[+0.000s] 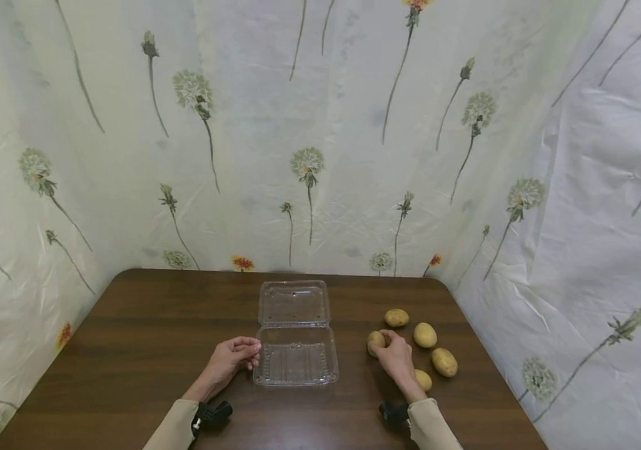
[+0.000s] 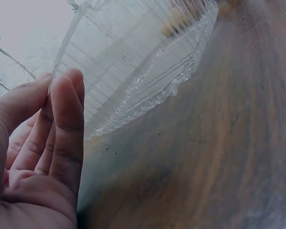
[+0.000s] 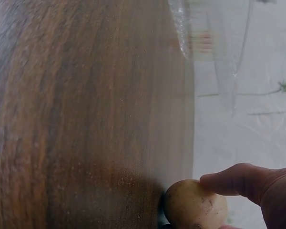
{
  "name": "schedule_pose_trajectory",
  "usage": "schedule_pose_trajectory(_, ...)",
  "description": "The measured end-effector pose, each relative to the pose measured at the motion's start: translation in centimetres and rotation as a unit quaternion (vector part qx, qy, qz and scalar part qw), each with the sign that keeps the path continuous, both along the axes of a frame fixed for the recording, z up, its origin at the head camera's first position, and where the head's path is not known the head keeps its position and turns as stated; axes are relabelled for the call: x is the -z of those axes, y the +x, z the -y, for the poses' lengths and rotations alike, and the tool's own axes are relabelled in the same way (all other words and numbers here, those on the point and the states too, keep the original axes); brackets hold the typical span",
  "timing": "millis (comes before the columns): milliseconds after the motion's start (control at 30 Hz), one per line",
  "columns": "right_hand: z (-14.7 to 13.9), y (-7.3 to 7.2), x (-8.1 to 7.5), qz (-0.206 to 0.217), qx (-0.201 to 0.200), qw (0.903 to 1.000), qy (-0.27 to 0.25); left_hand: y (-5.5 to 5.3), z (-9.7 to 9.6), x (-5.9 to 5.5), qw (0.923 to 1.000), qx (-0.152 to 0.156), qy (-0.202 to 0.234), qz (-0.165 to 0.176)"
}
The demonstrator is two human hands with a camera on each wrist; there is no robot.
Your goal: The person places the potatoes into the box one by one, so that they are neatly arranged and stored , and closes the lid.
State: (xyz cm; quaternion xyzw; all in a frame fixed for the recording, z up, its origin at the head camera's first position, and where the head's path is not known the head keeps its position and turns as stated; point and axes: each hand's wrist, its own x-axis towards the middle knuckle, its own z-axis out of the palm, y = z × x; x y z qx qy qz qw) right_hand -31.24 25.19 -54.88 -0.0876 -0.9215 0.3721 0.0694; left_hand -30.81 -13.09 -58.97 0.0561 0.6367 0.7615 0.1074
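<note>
A clear plastic clamshell container (image 1: 296, 356) lies opened out on the table, its lid (image 1: 294, 304) folded back toward the far edge. At its left rim is my left hand (image 1: 230, 361); in the left wrist view the thumb and index finger (image 2: 67, 105) pinch that rim. My right hand (image 1: 398, 361), to the right of the container, grips a small yellow potato (image 1: 376, 343) between thumb and fingers. The right wrist view shows this potato (image 3: 194, 205) close over the wood, the thumb on its side.
Several more potatoes lie around my right hand: one behind it (image 1: 396, 317), others to its right (image 1: 424, 335) (image 1: 444, 362), and one partly hidden by the wrist (image 1: 423, 380). A flower-printed curtain (image 1: 343, 187) surrounds the brown wooden table (image 1: 146, 350).
</note>
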Motion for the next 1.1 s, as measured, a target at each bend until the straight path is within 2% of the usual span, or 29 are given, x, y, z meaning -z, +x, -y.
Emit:
schedule_pose_trajectory(233, 0.0, 0.1, -0.1, 0.002, 0.005, 0.9999, -0.01, 0.1, -0.1, -0.1, 1.0, 0.007, 0.002, 0.002)
schedule_pose_trajectory(700, 0.3, 0.5, -1.6, 0.004, 0.005, 0.9986, -0.052, 0.0, 0.0, 0.1, 0.9999, 0.008, 0.007, -0.002)
schedule_pose_trajectory(900, 0.6, 0.6, -2.2, 0.0, 0.006, 0.9987, -0.05, -0.1, 0.2, 0.2, 0.9998, 0.013, 0.007, -0.01)
schedule_pose_trajectory(1100, 1.0, 0.6, -2.6, -0.003, 0.008, 0.9988, -0.048, -0.1, 0.1, 0.2, 0.9999, 0.01, 0.011, -0.004)
